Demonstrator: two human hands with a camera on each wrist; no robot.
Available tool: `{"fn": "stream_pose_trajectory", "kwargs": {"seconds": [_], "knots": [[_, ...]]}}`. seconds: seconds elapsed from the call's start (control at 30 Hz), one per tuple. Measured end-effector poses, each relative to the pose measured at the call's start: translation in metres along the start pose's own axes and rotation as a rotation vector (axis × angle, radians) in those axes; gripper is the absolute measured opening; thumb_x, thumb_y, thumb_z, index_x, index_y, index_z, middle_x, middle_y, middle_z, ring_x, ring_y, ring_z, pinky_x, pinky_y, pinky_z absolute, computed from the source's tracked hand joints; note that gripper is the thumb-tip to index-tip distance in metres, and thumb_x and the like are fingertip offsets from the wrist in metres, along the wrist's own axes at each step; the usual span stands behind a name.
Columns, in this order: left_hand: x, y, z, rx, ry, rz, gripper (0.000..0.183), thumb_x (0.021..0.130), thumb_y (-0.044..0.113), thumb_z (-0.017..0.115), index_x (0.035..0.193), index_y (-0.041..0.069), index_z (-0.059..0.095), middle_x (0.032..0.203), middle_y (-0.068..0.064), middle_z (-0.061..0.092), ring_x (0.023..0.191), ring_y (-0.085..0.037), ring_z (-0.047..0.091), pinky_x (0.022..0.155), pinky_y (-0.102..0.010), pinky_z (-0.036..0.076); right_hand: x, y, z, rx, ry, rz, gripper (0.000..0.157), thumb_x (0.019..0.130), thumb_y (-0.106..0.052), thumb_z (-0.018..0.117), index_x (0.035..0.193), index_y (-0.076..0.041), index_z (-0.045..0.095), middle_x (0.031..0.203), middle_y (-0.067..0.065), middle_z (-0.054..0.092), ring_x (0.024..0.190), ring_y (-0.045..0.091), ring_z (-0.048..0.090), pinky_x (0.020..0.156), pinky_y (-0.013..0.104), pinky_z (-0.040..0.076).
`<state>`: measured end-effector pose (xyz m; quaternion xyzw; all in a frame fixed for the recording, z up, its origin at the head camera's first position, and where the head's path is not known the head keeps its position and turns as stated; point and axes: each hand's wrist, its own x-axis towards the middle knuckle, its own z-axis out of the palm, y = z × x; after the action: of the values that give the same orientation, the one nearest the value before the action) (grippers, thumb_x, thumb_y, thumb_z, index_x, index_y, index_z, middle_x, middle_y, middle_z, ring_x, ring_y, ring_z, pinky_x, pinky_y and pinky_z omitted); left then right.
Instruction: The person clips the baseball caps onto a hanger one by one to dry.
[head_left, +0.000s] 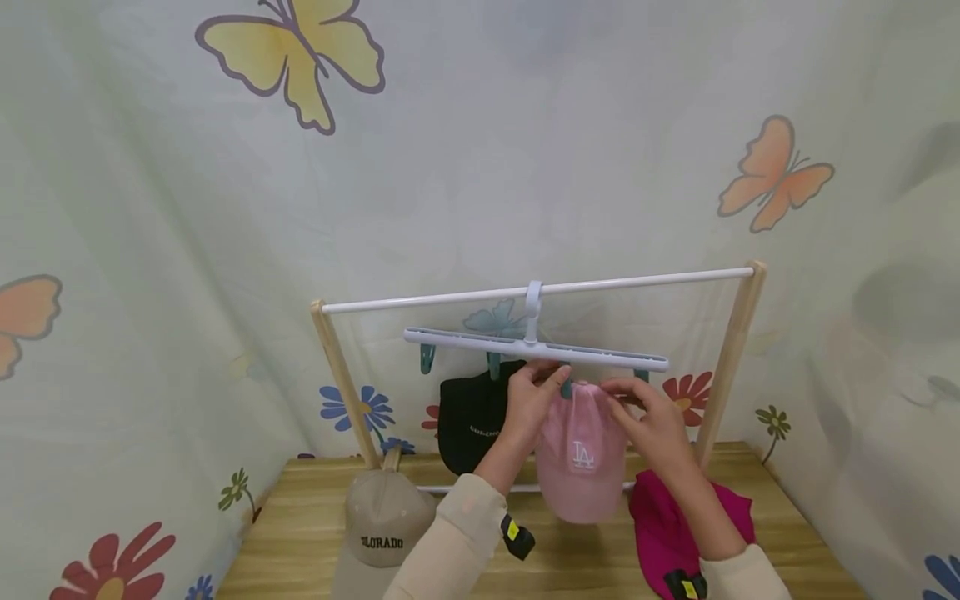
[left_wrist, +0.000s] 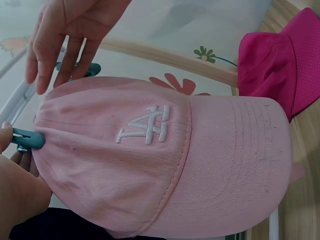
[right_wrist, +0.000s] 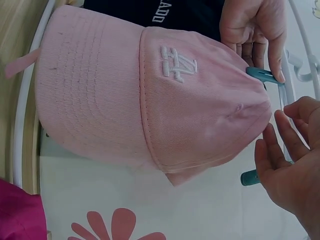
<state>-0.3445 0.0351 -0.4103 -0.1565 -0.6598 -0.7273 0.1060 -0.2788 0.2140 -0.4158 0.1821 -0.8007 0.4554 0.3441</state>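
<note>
Pink cap (left_wrist: 165, 165) hangs brim-down, apparently by green clip (left_wrist: 30, 138); left hand (head_left: 529, 405) pinches clip; right hand (right_wrist: 296, 172), fingers loose, empty, perhaps steadies cap

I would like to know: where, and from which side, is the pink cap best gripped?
Probably by the free brim, coming from the front and below. The pink cap is brim-down, so this broad edge looks reachable, while the teal clip and left hand occupy the crown.

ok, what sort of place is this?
Perhaps a small staged corner, though the room beyond is out of view: a printed butterfly-and-flower backdrop, a wood-grain tabletop, and a small rack bearing a clip hanger.
</note>
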Motion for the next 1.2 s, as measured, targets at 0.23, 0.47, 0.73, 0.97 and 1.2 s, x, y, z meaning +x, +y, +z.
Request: {"fn": "stream_pose_trajectory", "kwargs": {"seconds": [0.23,0.47,0.73,0.97,1.2], "knots": [[0.002,0.0,0.0,-0.015,-0.001,-0.015,0.031,0.093,0.019,0.076,0.117,0.0,0.071,0.109,-0.007,0.071,0.098,-0.015,0.069,0.082,-0.026,0.057,-0.008,-0.004,0.0,-0.034,-0.026,0.039,0.025,0.092,0.0,0.072,0.117,-0.005,0.07,0.11,0.01,0.074,0.097,0.022,0.069,0.082,0.008,0.048],[0.001,0.001,0.0,-0.019,-0.003,0.014,0.03,0.093,0.02,0.076,0.117,0.003,0.071,0.111,-0.009,0.071,0.102,-0.019,0.069,0.089,-0.03,0.057,-0.019,-0.002,0.01,-0.014,-0.07,-0.014,0.024,0.091,0.004,0.071,0.115,-0.003,0.071,0.109,0.009,0.074,0.094,0.018,0.069,0.083,0.021,0.056],[-0.01,-0.011,-0.008,0.035,-0.01,0.087,0.025,0.096,0.019,0.073,0.118,0.007,0.07,0.114,-0.007,0.072,0.105,-0.02,0.069,0.092,-0.03,0.056,-0.039,0.005,0.028,0.04,-0.138,-0.06,0.024,0.089,0.007,0.07,0.11,-0.004,0.072,0.103,0.007,0.075,0.094,0.017,0.07,0.08,0.03,0.059],[-0.027,-0.014,-0.018,0.144,-0.01,0.197,0.024,0.103,0.014,0.06,0.122,0.002,0.07,0.119,-0.012,0.071,0.111,-0.026,0.068,0.095,-0.031,0.054,-0.052,-0.001,0.039,0.054,-0.208,-0.026,0.022,0.09,0.005,0.069,0.11,-0.005,0.072,0.103,0.008,0.075,0.094,0.019,0.069,0.079,0.041,0.06],[-0.047,-0.024,-0.035,0.247,-0.055,0.305,0.026,0.107,0.009,0.052,0.123,-0.002,0.068,0.124,-0.017,0.069,0.116,-0.033,0.066,0.097,-0.037,0.054,-0.065,-0.002,0.049,0.099,-0.313,-0.032,0.021,0.092,0.005,0.066,0.111,-0.003,0.071,0.105,0.008,0.073,0.096,0.022,0.069,0.08,0.038,0.06]]}}
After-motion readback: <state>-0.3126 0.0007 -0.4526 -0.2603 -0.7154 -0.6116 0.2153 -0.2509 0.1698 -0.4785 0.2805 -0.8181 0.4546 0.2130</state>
